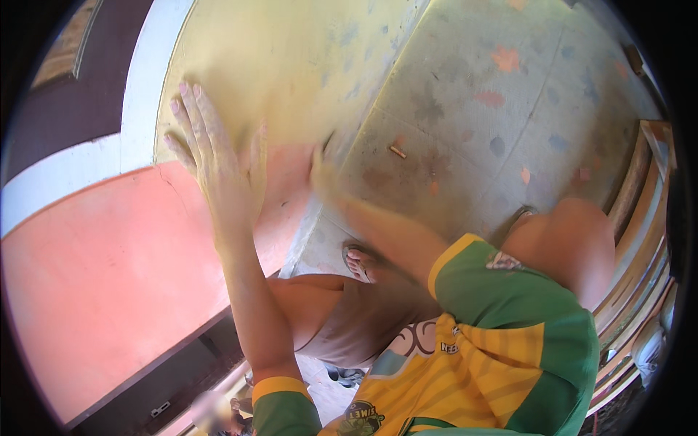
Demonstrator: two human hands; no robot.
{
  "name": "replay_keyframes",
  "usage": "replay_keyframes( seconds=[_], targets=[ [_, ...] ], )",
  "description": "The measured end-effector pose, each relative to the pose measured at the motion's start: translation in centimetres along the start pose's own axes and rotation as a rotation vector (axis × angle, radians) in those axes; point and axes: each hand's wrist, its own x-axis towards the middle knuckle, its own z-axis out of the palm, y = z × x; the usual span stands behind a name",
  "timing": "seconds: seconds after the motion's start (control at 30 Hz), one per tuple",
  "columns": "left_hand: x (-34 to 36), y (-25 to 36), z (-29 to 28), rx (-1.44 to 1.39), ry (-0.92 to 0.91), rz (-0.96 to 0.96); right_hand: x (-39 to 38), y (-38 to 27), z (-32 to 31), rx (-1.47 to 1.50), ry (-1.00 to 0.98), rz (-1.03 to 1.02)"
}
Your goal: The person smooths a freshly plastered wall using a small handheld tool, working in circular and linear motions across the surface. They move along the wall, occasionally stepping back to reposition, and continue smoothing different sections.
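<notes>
My left hand (217, 156), dusty and spread wide with fingers extended, lies against the wall, over the yellow upper part (269, 65) near its border with the pink lower part (94, 291). My right hand (323, 171), blurred by motion, is at the foot of the wall beside the floor edge, where pink and yellow meet. A thin dark shape shows by its fingers; I cannot tell whether it is held. A small tan stick-like piece (397, 151) lies on the floor to the right of that hand.
The grey tiled floor (465, 123) carries coloured leaf shapes and blotches. My sandalled foot (360, 265) stands below my right forearm. Wooden slats (629, 211) run along the right side. A white and dark frame (145, 87) borders the wall at upper left. A dark opening (196, 363) is at lower left.
</notes>
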Motion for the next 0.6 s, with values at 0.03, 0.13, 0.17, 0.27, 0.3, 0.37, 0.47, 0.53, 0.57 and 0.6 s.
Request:
replay_keyframes(
  seconds=[0.03, 0.13, 0.17, 0.27, 0.3, 0.37, 0.47, 0.53, 0.57, 0.6],
  targets=[
    [-0.2, -0.4, -0.2, 0.026, -0.011, -0.008, -1.7, -0.3, 1.2, 0.024, -0.019, 0.032],
    [-0.1, -0.5, 0.0, 0.027, -0.037, -0.001, -1.0, 0.5, 2.5, 0.102, 0.052, 0.103],
    [-1.5, -1.7, -0.6, 0.044, -0.057, -0.024, 0.0, -1.2, 2.1, -0.469, -0.126, 0.133],
    [0.2, 0.0, -0.2, -0.063, -0.040, 0.027, 16.4, -1.6, -4.5, 0.135, 0.256, -0.045],
    [-0.2, -0.5, -0.7, -0.065, -0.048, 0.020, 18.7, -3.8, -5.7, 0.265, 0.251, -0.012],
    [-1.8, -1.7, -1.9, -0.050, -0.076, -0.013, 15.1, -9.9, -6.3, 0.390, 0.044, 0.192],
    [-0.4, -0.6, -1.0, -0.102, -0.041, 0.024, 8.6, -9.2, -0.5, 0.043, 0.096, -0.265],
    [-0.7, -0.8, -1.0, -0.127, -0.011, 0.014, 0.4, -8.8, 2.1, -0.033, -0.038, -0.452],
    [-0.7, -1.2, -1.2, -0.156, 0.013, 0.007, -2.1, -9.5, 2.7, -0.086, -0.082, -0.530],
    [-0.8, -1.4, -1.1, -0.188, 0.036, 0.003, -1.2, -9.2, 2.7, -0.147, -0.059, -0.527]
  ],
)
